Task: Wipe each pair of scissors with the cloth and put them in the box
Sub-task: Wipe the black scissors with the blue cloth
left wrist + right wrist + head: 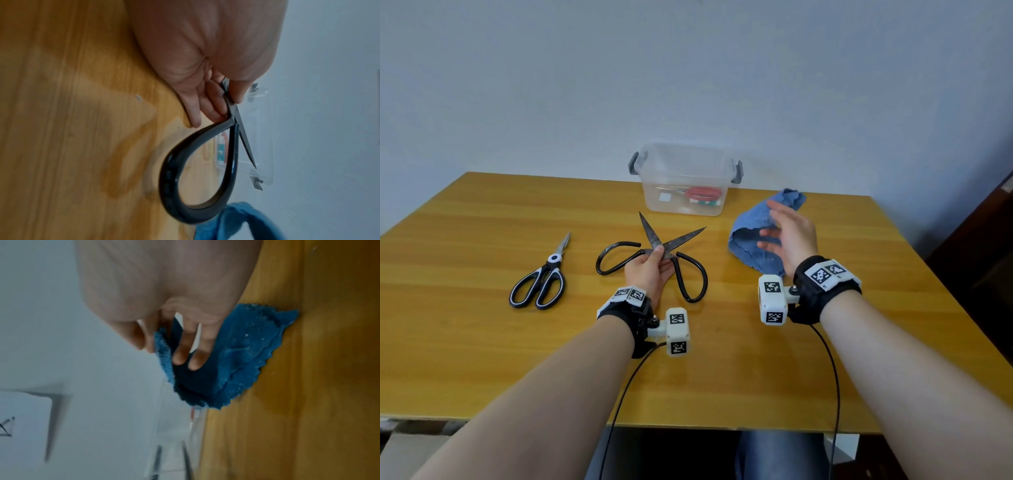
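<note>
1. Big black scissors (654, 255) – old-style, large loop handles, blades spread wide open, mid-surface in front of the box. Left hand (649, 272) pinches them at the pivot, thumb against fingers (213, 104) curled on the metal; the left wrist view shows one loop handle hanging down near the wood.
2. Blue cloth (751, 224) – crumpled, lying on the surface right of the big scissors, just right of the box front. Right hand (789, 236) is at the cloth, fingers (197, 353) spread and loosely extended, not closed on anything; the right wrist view shows fingertips against a fold of the cloth, grip not formed.
3. Second pair – black-and-white scissors (542, 279), closed, flat on the surface well left of the big pair, untouched.
4. Clear plastic box (650, 181) – grey side latches, no lid on, at the back of the surface near the wall. Inside: something red (703, 193), ring-like, plus small white and green bits; too blurry through the plastic to name.
5. Yellow wood-grain surface (722, 377), pale wall (688, 68) behind. Both wrists wear black straps with white marker-tagged camera blocks, cables trailing toward the body.
</note>
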A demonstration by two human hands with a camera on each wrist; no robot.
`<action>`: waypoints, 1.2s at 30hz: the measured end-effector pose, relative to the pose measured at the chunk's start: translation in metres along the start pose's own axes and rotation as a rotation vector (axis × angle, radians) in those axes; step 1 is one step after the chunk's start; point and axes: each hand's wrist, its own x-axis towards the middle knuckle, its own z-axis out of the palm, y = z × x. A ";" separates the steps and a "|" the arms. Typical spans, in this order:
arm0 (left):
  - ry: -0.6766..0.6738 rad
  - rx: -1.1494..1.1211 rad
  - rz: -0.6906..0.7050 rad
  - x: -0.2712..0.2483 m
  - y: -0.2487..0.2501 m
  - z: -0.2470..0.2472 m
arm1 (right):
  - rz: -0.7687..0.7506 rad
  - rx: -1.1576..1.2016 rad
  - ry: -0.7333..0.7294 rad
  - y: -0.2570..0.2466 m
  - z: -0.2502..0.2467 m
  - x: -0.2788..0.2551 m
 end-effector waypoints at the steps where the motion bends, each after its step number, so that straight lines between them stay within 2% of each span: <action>1: -0.001 0.001 0.001 -0.001 0.000 0.000 | 0.045 -0.115 0.064 0.006 -0.005 0.001; 4: -0.002 0.010 -0.004 -0.002 0.000 -0.001 | 0.185 -0.461 0.263 0.025 -0.022 0.003; 6: 0.002 0.014 -0.007 -0.003 0.001 -0.001 | 0.168 -0.550 0.328 0.025 -0.026 -0.002; 8: 0.005 0.014 -0.005 -0.003 0.001 0.000 | 0.095 -0.546 0.325 0.020 -0.024 -0.003; 10: 0.005 0.018 -0.004 -0.003 0.000 0.000 | -0.056 -0.540 0.252 0.014 -0.016 -0.002; 14: -0.002 0.026 -0.004 -0.004 0.001 0.000 | -0.442 -0.561 -0.042 -0.003 0.003 -0.005; 16: -0.007 0.044 0.002 -0.004 0.001 0.000 | -0.494 -0.620 -0.124 -0.005 0.011 -0.005; 18: -0.012 0.054 0.004 -0.003 0.001 0.000 | -0.411 -0.724 -0.183 0.008 0.014 0.006; 21: -0.013 0.056 -0.002 0.001 0.001 -0.001 | -0.122 -1.198 -0.414 0.038 0.006 0.015; 22: -0.011 0.055 -0.005 0.002 0.000 -0.001 | -0.108 -1.307 -0.461 0.047 0.001 0.018; 25: -0.006 0.048 -0.007 0.006 -0.001 0.000 | -0.131 -1.273 -0.489 0.038 0.000 0.011; 30: -0.019 0.036 0.000 0.006 -0.003 0.000 | -0.056 -1.325 -0.605 0.002 0.013 0.003; 32: -0.021 0.035 0.005 0.006 -0.003 -0.001 | -0.011 -1.241 -0.656 -0.010 0.019 0.002; 34: -0.021 0.034 0.009 0.005 -0.003 -0.001 | -0.080 -1.223 -0.659 -0.012 0.025 0.002; 36: -0.021 0.038 0.009 0.005 -0.003 0.000 | -0.178 -1.262 -0.575 -0.006 0.027 0.007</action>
